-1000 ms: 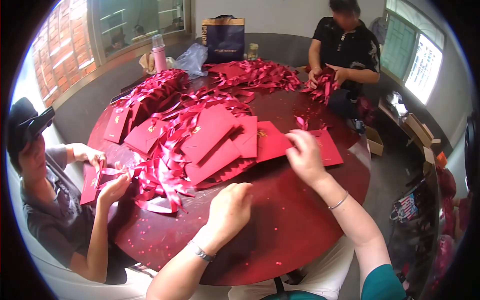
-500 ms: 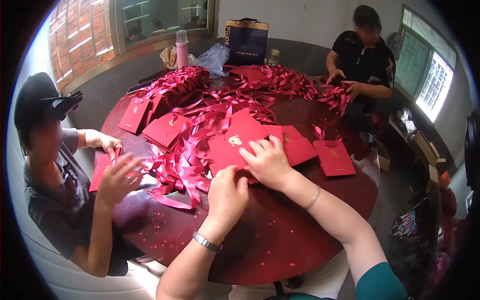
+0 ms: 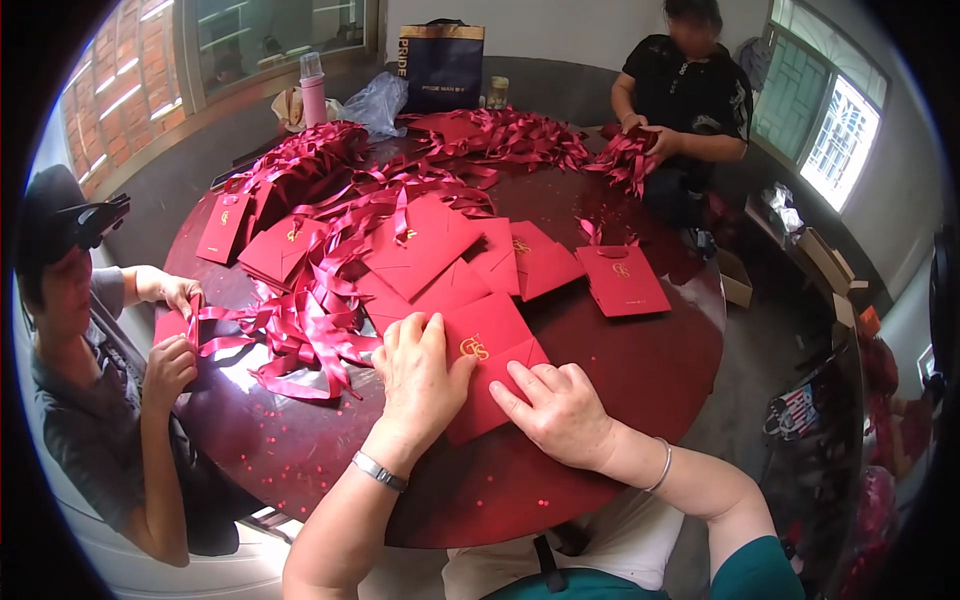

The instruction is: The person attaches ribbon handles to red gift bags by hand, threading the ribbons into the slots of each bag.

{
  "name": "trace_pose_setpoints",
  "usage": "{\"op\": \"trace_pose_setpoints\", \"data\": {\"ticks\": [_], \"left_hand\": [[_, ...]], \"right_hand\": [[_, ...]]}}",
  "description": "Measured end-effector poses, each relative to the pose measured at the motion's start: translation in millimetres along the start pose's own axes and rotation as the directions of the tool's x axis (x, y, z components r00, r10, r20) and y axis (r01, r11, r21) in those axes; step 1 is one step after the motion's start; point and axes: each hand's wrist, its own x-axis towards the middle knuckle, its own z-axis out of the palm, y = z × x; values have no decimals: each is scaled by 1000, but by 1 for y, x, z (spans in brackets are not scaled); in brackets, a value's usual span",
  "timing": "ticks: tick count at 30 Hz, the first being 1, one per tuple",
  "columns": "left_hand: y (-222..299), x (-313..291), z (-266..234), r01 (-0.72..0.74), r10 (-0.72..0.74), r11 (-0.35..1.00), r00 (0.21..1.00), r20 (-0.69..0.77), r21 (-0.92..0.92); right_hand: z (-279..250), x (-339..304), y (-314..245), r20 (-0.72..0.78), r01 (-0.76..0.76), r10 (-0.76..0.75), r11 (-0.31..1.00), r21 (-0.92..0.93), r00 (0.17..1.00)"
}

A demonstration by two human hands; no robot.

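Fingers (image 3: 412, 338) of the left hand (image 3: 412, 390) spread over a red bag (image 3: 495, 340), right hand (image 3: 568, 420) curled on it, pinch unclear, bag nearer the bench's (image 3: 640, 390) front edge than before

Bright red reached me out here from the nearest paper bag (image 3: 488, 368), marked with a gold emblem (image 3: 474, 348); the ribbons (image 3: 325, 330) shone deep pink, the table (image 3: 650, 370) dark maroon, flecked with red dots (image 3: 543, 503)! I caught a navy tote (image 3: 440, 78) banded in gold, a pink bottle (image 3: 313, 102), a teal sleeve (image 3: 752, 567)!
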Motion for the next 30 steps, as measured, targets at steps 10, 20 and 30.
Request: {"op": "trace_pose_setpoints", "data": {"ticks": [10, 20, 30], "left_hand": [[5, 5, -14, -33, 34, 999, 998, -55, 25], [-1, 7, -7, 77, -27, 985, 951, 307, -151], [-1, 0, -3, -69, 119, 982, 949, 292, -175]], "right_hand": [[-14, 3, -5, 64, 93, -95, 995, 31, 993], [36, 172, 72, -36, 59, -48, 921, 385, 998], [119, 226, 102, 230, 127, -195, 951, 282, 953]]}}
